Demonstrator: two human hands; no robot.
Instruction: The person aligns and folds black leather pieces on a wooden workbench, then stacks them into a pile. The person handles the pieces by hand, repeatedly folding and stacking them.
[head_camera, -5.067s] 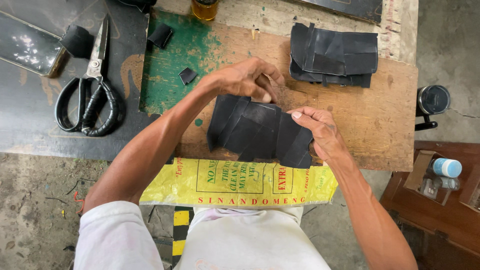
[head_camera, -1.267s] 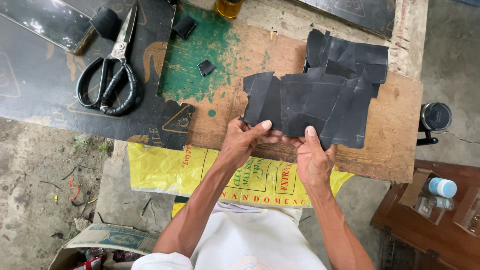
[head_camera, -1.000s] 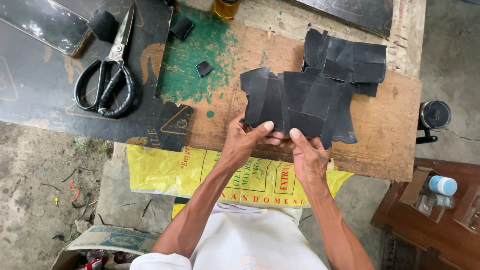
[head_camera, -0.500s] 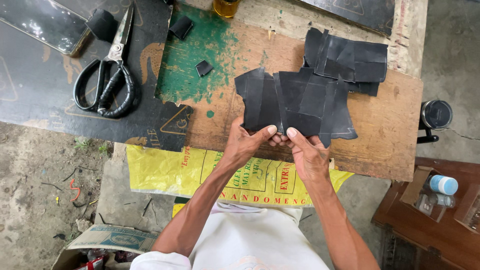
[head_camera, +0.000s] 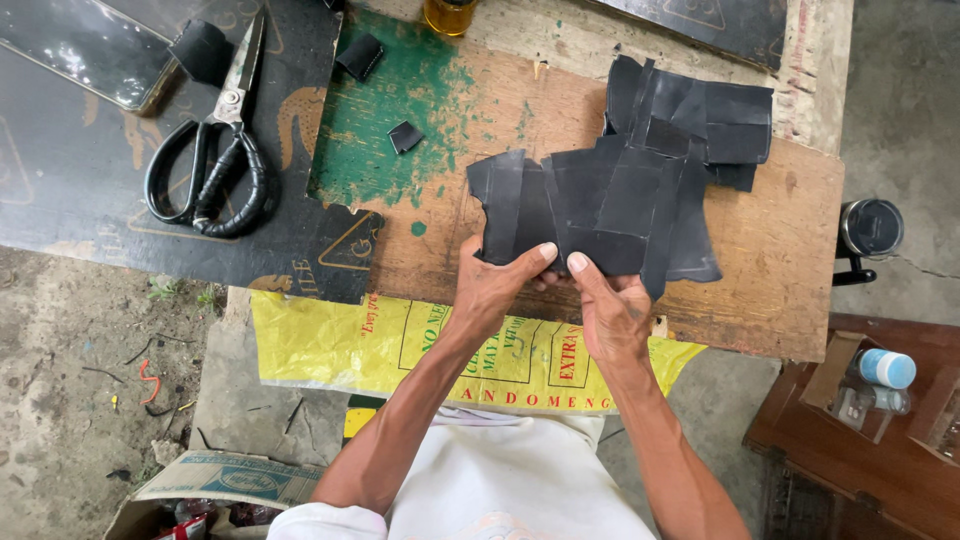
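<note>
While both forearms rise from six o'clock and converge at the centre of the view, the left hand (head_camera: 492, 290) and the right hand (head_camera: 610, 305) meet side by side, each clamped on the near edge of a patchwork sheet of black rubber pieces (head_camera: 600, 205). Thumbs lie on top of the sheet, nearly touching; the remaining fingers curl beneath it and are hidden. This sheet sits over the wooden board (head_camera: 780, 270), its far edge overlapping a stack of black pieces (head_camera: 700, 115) at one o'clock, so the boundary between the two is hard to trace. Whether the sheet rests on the board or is lifted slightly cannot be told. At ten o'clock, black-handled scissors (head_camera: 215, 170) lie on a dark panel (head_camera: 80, 200), well apart from the hands. Two small black offcuts (head_camera: 404, 136) lie on the green-painted patch at eleven o'clock. A yellow printed sack (head_camera: 340, 345) hangs below the board, partly covered by the forearms.
</note>
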